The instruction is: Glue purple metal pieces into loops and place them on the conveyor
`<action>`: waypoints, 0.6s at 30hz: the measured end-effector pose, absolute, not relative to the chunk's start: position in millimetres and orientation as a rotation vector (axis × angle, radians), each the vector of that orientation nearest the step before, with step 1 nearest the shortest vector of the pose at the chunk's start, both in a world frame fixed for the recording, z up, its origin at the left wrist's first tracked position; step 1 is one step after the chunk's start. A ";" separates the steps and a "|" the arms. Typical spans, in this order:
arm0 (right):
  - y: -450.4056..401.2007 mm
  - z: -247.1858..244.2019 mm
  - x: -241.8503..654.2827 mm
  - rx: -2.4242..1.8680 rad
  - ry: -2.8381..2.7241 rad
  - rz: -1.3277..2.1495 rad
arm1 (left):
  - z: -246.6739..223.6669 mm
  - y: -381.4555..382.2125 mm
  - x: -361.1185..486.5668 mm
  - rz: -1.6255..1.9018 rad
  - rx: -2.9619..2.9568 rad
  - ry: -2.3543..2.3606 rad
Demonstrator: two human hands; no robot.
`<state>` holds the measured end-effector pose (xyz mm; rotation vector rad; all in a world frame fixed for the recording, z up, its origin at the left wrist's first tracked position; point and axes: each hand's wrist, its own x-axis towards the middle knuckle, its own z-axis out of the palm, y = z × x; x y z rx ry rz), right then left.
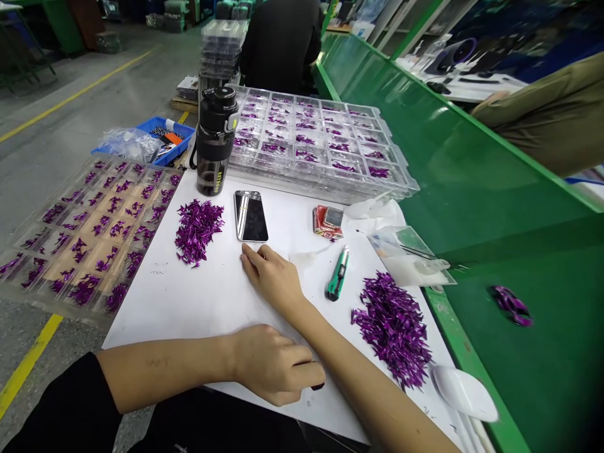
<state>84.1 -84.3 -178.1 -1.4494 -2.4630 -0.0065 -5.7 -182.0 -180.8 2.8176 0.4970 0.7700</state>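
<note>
My right hand (274,274) reaches across from the lower right over the white tabletop (189,308). Its thumb and forefinger tips come close together just below a dark-screened phone (251,217); whatever lies between them is too small to tell. Nearer to me, my left hand (278,368) has its fingers curled in, with something black at one fingertip, and their contents are hidden. A small heap of shiny purple pointed pieces (198,231) lies left of the phone. The larger heap of purple pieces (394,327) is on the right, below a green box cutter (338,274).
A clear compartment tray (306,170) with purple pieces stands at the back beside a black bottle (214,141). Another such tray (61,251) is at the left. A white mouse-shaped object (465,391) sits right, near the green belt (472,251). Someone in black (283,47) sits ahead.
</note>
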 end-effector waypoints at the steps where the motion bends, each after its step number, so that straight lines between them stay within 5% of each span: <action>1: -83.9 -176.7 82.8 -1.453 -2.465 0.002 | -181.0 -181.8 -5.6 0.772 2.812 0.491; 11: -91.9 -159.7 90.5 -1.438 -2.466 0.169 | -179.5 -179.9 -8.3 0.764 2.835 0.461; 18: -179.0 -104.0 212.2 -1.465 -2.250 0.343 | -177.2 -180.5 -10.1 0.723 2.838 0.448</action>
